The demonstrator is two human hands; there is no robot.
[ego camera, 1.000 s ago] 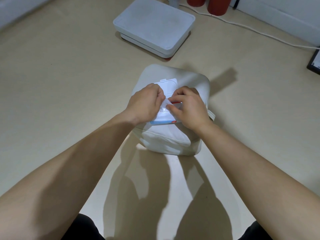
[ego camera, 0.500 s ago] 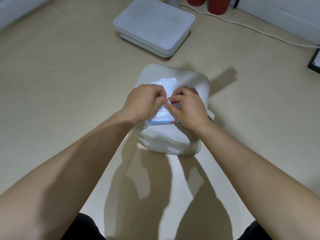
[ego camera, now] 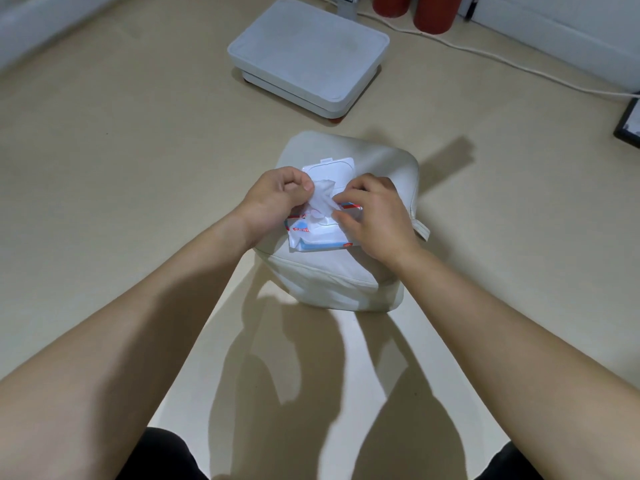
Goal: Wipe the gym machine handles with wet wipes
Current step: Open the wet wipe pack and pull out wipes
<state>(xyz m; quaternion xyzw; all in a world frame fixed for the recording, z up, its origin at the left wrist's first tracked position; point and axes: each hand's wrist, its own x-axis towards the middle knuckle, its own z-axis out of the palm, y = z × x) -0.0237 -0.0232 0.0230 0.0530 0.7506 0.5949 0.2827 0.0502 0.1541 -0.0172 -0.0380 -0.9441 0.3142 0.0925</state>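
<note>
A pack of wet wipes (ego camera: 311, 239) with blue and red print lies on a white cushioned stool (ego camera: 346, 282). Its white plastic lid (ego camera: 334, 169) stands flipped open toward the far side. My left hand (ego camera: 273, 199) pinches a crumpled white wipe (ego camera: 320, 199) that rises out of the pack's opening. My right hand (ego camera: 374, 216) rests on the pack's right side, with its fingertips at the opening beside the wipe. No gym machine handle is in view.
A flat white platform (ego camera: 308, 53) sits on the beige floor beyond the stool. Red cylinders (ego camera: 433, 12) stand at the far wall, with a white cable (ego camera: 519, 64) running right. A dark framed object (ego camera: 628, 126) lies at the right edge.
The wipe has come further up out of the pack, pulled by my left hand. My right hand stays on the pack.
</note>
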